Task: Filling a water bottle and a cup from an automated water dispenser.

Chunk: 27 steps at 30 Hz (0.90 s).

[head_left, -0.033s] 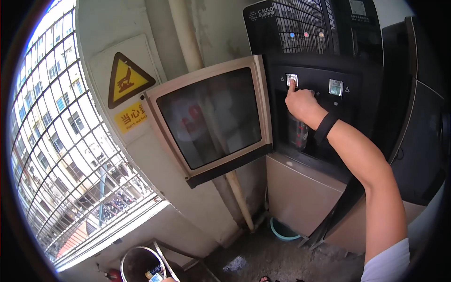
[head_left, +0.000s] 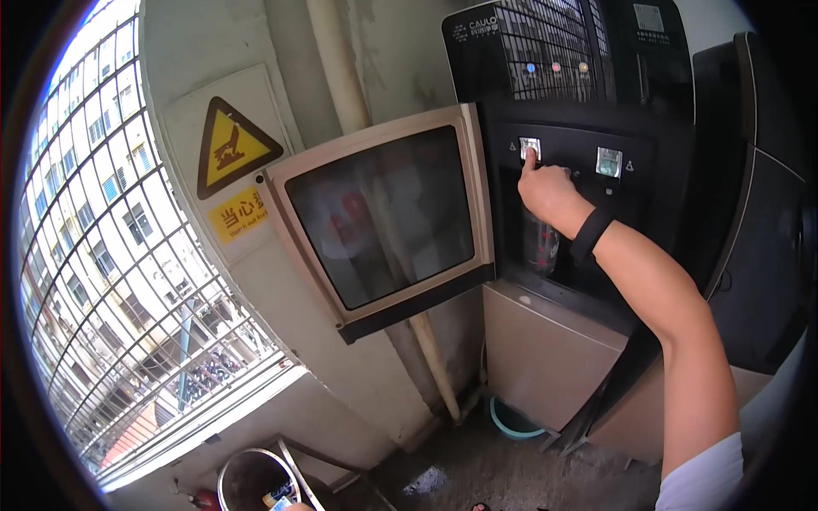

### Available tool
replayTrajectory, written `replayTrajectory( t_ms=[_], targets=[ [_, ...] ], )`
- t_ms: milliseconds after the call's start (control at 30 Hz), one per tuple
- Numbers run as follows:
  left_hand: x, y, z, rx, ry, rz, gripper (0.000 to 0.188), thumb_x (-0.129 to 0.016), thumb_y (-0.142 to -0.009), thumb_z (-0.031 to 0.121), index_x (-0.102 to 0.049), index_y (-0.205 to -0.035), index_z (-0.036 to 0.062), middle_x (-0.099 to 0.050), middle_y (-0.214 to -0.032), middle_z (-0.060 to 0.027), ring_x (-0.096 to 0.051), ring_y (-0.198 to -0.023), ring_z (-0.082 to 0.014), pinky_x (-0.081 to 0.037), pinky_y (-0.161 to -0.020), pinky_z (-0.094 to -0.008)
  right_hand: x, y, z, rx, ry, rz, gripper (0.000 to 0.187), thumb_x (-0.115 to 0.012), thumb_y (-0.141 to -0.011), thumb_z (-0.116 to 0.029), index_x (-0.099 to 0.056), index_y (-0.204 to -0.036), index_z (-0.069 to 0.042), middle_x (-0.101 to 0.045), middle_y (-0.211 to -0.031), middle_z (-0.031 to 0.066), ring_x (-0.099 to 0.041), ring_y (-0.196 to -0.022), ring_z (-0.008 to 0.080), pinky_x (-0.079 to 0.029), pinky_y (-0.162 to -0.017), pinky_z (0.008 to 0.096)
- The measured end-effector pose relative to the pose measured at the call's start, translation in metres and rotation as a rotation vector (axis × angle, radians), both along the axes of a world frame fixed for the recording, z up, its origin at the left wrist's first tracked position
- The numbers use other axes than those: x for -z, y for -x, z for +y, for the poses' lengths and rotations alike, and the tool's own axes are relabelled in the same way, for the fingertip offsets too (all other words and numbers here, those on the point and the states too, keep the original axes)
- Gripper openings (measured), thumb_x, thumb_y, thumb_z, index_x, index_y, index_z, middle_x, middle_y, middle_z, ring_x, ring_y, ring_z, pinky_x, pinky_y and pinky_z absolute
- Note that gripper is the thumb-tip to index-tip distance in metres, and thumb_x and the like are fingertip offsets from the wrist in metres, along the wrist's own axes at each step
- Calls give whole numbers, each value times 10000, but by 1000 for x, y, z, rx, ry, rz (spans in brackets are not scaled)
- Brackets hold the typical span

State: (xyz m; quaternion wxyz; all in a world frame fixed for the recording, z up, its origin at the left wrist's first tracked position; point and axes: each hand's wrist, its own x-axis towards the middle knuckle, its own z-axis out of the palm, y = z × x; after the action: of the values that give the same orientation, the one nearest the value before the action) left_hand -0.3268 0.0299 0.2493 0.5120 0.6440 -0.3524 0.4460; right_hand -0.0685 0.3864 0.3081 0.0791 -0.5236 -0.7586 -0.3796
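Note:
My right hand (head_left: 555, 192) reaches to a black water dispenser (head_left: 648, 230), with a dark band on the wrist. Its index finger is stretched out onto the left silver button (head_left: 529, 145); the other fingers are curled and appear to hold nothing. A second button (head_left: 609, 162) sits to the right, untouched. Below the hand, a clear bottle with red marks (head_left: 542, 247) stands in the recess, its top hidden by the hand. Of my left hand (head_left: 300, 508) only a sliver shows at the lower edge, beside a small printed packet (head_left: 281, 502); its grip is hidden.
The dispenser's framed door (head_left: 383, 213) stands swung out to the left. A bin (head_left: 223, 490) is at the lower left, and a teal basin (head_left: 511, 427) sits on the floor under the dispenser. A barred window (head_left: 145, 238) and a yellow warning sign (head_left: 230, 149) are at the left.

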Motion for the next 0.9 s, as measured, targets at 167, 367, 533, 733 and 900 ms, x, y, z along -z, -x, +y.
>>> replayTrajectory(
  t_ms=[167, 367, 533, 733, 900],
  targets=[
    [-8, -2, 10, 13, -109, 39, 476, -624, -789, 360, -483, -1193, 151, -591, -998, -194, -637, -763, -351, -471, -813, -535, 6, -4, 0, 16, -117, -161, 527, -527, -784, -118, -426, -1183, 211, -666, -695, 144, -655, -579, 220, -513, -493, 353],
    [-18, -10, 19, 26, -184, 91, 466, -622, -791, 357, -486, -1187, 152, -596, -987, -192, -638, -756, -349, -467, -821, -541, 4, -2, 5, -36, -145, -73, 541, -515, -790, -117, -401, -1201, 215, -665, -688, 144, -654, -575, 219, -512, -507, 369],
    [-25, -18, 18, -29, -248, 128, 457, -620, -793, 354, -489, -1183, 153, -599, -977, -190, -639, -750, -347, -463, -827, -546, 22, -15, 28, -48, -137, 56, 524, -492, -797, -115, -411, -1224, 178, -638, -607, 114, -627, -517, 237, -491, -508, 450],
    [28, -22, 11, 131, 297, 272, 352, -603, -793, 334, -535, -1096, 169, -611, -843, -207, -631, -764, -326, -400, -883, -595, 20, -11, 20, -88, -251, 35, 547, -521, -766, -114, -419, -1207, 193, -621, -578, 138, -608, -473, 221, -488, -459, 340],
    [101, -25, 7, 17, 799, -147, 376, -409, -914, 497, -535, -1059, 174, -607, -799, -184, -605, -570, -250, -434, -782, -556, 15, -18, 14, -47, -112, 18, 558, -497, -792, -124, -382, -1252, 171, -645, -639, 152, -642, -548, 247, -508, -507, 393]
  ],
)
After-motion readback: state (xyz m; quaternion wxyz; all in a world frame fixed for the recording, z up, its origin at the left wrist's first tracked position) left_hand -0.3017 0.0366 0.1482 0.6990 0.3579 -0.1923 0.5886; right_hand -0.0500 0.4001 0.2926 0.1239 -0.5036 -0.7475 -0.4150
